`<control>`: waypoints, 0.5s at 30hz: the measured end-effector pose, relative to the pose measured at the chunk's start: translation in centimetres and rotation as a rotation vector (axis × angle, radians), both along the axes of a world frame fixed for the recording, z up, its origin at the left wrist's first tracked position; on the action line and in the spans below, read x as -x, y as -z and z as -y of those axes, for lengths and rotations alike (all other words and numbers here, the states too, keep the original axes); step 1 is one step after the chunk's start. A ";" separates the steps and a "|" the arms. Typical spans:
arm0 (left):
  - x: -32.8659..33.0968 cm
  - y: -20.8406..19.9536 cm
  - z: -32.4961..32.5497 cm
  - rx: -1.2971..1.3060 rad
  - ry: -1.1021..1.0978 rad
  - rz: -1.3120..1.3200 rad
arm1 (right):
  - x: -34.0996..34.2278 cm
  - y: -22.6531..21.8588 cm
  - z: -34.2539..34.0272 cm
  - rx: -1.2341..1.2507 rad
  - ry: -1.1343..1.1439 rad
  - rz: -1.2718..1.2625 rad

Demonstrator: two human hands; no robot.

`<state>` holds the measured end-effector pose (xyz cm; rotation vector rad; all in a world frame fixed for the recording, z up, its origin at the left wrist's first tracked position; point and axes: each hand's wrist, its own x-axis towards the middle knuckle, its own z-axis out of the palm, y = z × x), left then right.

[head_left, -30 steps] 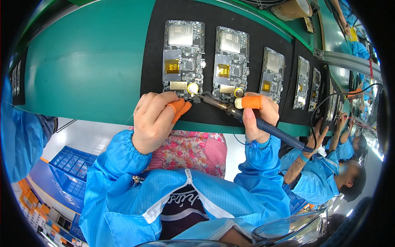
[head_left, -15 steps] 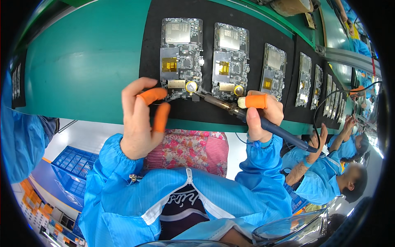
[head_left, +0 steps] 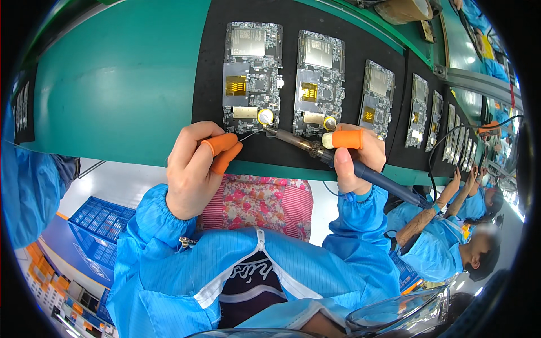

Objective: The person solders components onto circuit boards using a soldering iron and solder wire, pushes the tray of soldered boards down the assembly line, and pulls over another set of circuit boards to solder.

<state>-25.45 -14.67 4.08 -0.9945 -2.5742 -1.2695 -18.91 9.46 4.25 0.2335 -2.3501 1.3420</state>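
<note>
My right hand (head_left: 360,155), with an orange finger cot on it, grips a soldering iron (head_left: 389,187) with a dark blue handle. The iron's tip meets the lower edge of the leftmost circuit board (head_left: 260,67), just below a round coin cell (head_left: 265,116). On the left, my left hand (head_left: 194,166) pinches a thin solder wire (head_left: 249,136) between two fingers in orange cots. That wire runs toward the iron's tip; whether they touch is too small to tell. A second circuit board (head_left: 319,59) with its own coin cell (head_left: 329,123) lies to the right.
Several more boards (head_left: 376,93) line the black mat (head_left: 208,67) rightward on the green table (head_left: 112,84). The iron's black cord (head_left: 433,160) rises at the right. Co-workers (head_left: 445,242) sit there. A blue crate (head_left: 101,222) stands on the floor at lower left.
My left hand has closed from spread fingers into a pinch on the solder wire, bringing the wire toward the iron's tip. The iron stays nearly in place; the view has shifted slightly.
</note>
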 end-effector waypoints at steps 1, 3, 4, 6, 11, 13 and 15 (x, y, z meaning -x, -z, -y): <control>0.0 0.1 0.0 0.000 0.001 0.001 | 0.1 0.1 0.0 -0.015 -0.029 0.001; 0.1 0.2 -0.1 0.021 0.007 -0.004 | 0.2 0.0 0.2 -0.016 -0.034 0.000; 0.0 0.3 -0.1 0.022 0.007 -0.003 | 0.3 0.0 0.2 -0.018 -0.041 -0.001; 0.0 0.4 -0.2 0.018 0.008 -0.002 | 0.2 0.0 0.2 -0.017 -0.035 0.005; -0.1 0.4 -0.4 0.023 0.023 -0.003 | 0.2 0.3 0.2 0.003 -0.028 0.010; 0.0 0.6 -0.5 0.025 0.028 -0.006 | 0.2 0.3 0.2 -0.005 -0.034 0.013; 0.0 1.0 -0.7 0.018 0.044 -0.032 | 0.2 0.3 0.2 -0.007 -0.034 0.018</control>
